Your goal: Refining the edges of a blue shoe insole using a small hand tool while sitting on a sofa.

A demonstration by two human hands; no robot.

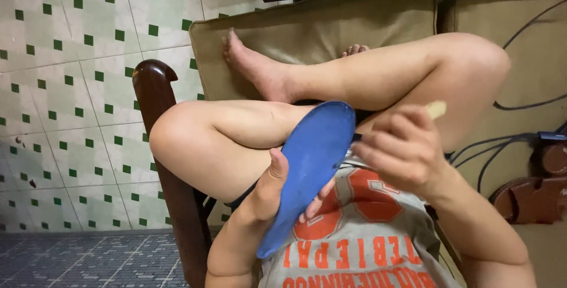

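A blue insole [307,170] is gripped by the left hand [274,190]; a pale-handled brush [436,109] is held against it by the right hand [401,146].

Soft, even indoor light fills the frame, moderately bright. A small glare spot sits on the tiled wall [88,57] at upper left. Shadows are faint. The right hand [401,146] near centre shows slight motion blur; edges bend a little.

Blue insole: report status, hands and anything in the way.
Left hand grips blue insole. Right hand holds pale-handled tool at its edge. Nothing blocking.
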